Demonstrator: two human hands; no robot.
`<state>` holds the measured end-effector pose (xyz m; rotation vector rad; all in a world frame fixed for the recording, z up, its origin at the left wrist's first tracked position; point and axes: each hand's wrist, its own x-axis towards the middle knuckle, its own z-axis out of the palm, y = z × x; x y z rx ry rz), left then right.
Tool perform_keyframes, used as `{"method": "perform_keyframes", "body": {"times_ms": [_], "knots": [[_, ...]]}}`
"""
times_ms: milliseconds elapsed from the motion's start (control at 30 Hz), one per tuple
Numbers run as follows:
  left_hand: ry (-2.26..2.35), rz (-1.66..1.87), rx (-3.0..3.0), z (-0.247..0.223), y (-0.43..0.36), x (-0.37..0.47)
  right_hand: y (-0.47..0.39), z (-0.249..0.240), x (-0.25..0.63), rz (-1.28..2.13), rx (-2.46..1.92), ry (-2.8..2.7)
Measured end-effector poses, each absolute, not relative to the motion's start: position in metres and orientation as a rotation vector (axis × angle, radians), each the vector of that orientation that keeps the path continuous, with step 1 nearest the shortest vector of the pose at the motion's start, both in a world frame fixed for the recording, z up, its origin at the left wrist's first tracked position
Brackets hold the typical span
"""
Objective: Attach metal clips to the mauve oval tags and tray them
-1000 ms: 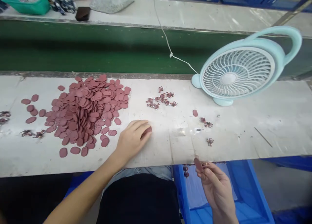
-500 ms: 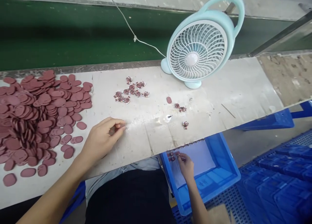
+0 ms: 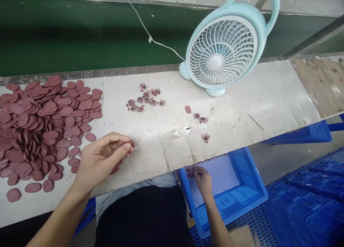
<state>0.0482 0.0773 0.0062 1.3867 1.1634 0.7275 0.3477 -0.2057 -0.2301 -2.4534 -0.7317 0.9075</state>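
My left hand (image 3: 100, 159) is above the bench near its front edge, fingers curled, with an oval reddish-brown disc (image 3: 131, 143) pinched at the fingertips. More of the same colour shows under the palm, mostly hidden. To its left spreads a big heap of such oval discs (image 3: 51, 107), some with small holes. My right hand (image 3: 204, 182) reaches into a blue bin (image 3: 254, 179) below the bench edge, its fingers closed at small dark reddish-brown pieces (image 3: 191, 171) by the bin's near left side. A small white bottle (image 3: 185, 131) with a dark tip lies on the bench.
Several small dark brown clustered pieces (image 3: 146, 98) lie mid-bench, with others (image 3: 201, 118) further right beside a single oval disc (image 3: 187, 109). A light-blue fan (image 3: 215, 62) stands at the back, its white cable (image 3: 166, 47) trailing. Blue crates (image 3: 317, 200) stand at lower right.
My left hand has moved left and toward me, and reddish-brown discs now show at its fingers. My right hand stays in the bin with a slight shift. The view has moved slightly.
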Motion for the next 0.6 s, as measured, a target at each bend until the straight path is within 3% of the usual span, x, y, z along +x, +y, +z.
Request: {"method": "perform_keyframes", "body": {"times_ms": [133, 267, 467, 600], "knots": [[1.088, 0.778, 1.233, 0.005, 0.073, 0.034, -0.197, -0.203, 0.348, 0.863, -2.497, -0.691], [1.122, 0.835, 0.994, 0.000, 0.058, 0.013, -0.178, -0.131, 0.346, 0.831, -2.430, -0.735], [1.153, 0.863, 0.711, -0.010, 0.031, 0.008, -0.092, -0.011, 0.288, 1.078, -1.783, -1.178], [1.137, 0.912, 0.583, -0.002, 0.023, 0.011, 0.015, 0.004, 0.232, 0.663, -1.616, -1.678]]}}
